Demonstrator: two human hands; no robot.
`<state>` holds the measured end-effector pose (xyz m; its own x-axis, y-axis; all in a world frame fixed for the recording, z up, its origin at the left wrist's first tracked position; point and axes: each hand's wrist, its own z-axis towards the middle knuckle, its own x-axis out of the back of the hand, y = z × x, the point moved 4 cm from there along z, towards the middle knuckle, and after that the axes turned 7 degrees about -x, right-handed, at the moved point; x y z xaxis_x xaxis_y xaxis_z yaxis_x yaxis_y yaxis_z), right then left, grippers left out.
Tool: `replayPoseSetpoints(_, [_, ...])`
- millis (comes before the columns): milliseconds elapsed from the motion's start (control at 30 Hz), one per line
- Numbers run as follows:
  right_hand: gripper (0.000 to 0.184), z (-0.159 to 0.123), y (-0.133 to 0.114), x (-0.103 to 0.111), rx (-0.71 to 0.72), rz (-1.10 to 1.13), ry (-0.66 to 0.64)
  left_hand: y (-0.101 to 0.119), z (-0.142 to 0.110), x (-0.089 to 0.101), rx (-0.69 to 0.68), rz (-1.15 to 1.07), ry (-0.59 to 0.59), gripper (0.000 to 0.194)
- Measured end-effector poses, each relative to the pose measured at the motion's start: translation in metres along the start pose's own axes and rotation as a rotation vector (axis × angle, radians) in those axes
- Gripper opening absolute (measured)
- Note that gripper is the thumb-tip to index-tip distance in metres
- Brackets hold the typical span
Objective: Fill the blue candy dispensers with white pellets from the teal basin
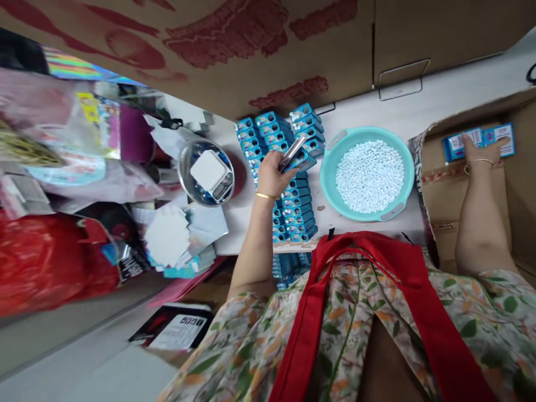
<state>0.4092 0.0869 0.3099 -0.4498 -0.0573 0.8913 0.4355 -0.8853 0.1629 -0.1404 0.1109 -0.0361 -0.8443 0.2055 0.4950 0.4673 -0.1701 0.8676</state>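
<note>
My left hand [272,177], with a gold bangle at the wrist, is closed around a shiny metal tool [293,149] whose exact kind I cannot make out. It hovers over rows of small blue boxes [298,212] with round dark openings. One blue box [305,161] lies close by its fingers; whether they touch it is unclear. Far to the right, my right hand [481,149] grips small blue boxes [456,144] inside a cardboard carton [464,195], thumb and fingers spread across them. Between my hands sits a turquoise basin [329,184] holding many small white pellets [371,176].
A white digital scale [209,170] rests on a round metal bowl [184,184] to the left. Beside it are stacked white papers [167,237] and plastic bags [79,167]. A large cardboard box [251,56] walls off the table's back. More blue boxes [288,268] show below the table edge.
</note>
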Motion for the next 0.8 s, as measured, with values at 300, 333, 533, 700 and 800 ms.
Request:
replayPoseSetpoints(300, [0.101,-0.021,-0.022,-0.027,-0.133,0.489,-0.151,-0.017,0.031,-0.086,0.076,-0.106,-0.070,0.044])
replayPoseSetpoints(333, [0.104,-0.020,-0.016,-0.030,-0.094,0.520,-0.178,-0.015,0.030,-0.088,0.081,-0.118,-0.013,0.051])
replayPoseSetpoints(533, [0.093,-0.042,0.015,-0.013,0.319,0.638,-0.127,0.027,0.005,-0.097,-0.132,-0.196,-0.039,0.043])
replayPoseSetpoints(700, [0.098,-0.107,0.031,0.042,0.419,0.690,-0.062,0.095,0.007,-0.131,-0.324,-0.161,-0.503,0.042])
replayPoseSetpoints(800, [0.092,-0.165,0.031,0.074,0.310,0.958,-0.364,0.120,0.030,-0.148,-0.239,-0.053,-0.445,0.049])
